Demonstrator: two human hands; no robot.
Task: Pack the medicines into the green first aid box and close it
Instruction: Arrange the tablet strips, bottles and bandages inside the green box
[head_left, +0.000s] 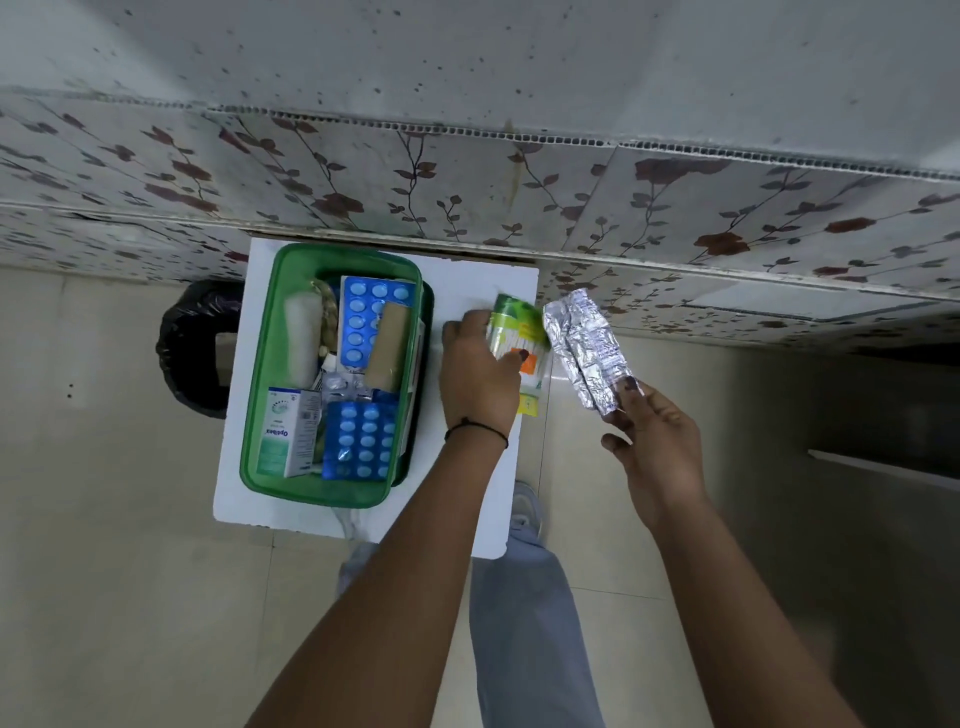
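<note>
The green first aid box (258, 374) stands open on a small white table (470, 283). Inside lie two blue blister packs (363, 441), a white Optibex carton (291, 434), a white gauze roll (301, 338) and a tan bandage roll (387, 345). My left hand (475, 379) grips a green and white packet (519, 327) just right of the box, over the table's right edge. My right hand (657, 441) holds silver foil strips (587, 348) up in the air, right of the table. The box's lid appears to lie under the box, its dark green edge (423, 364) showing.
A black-bagged bin (195, 348) stands left of the table. A flower-patterned wall panel (467, 187) runs behind it. My legs in grey trousers (524, 597) and a shoe (527, 509) are below the table's right corner, on a beige tiled floor.
</note>
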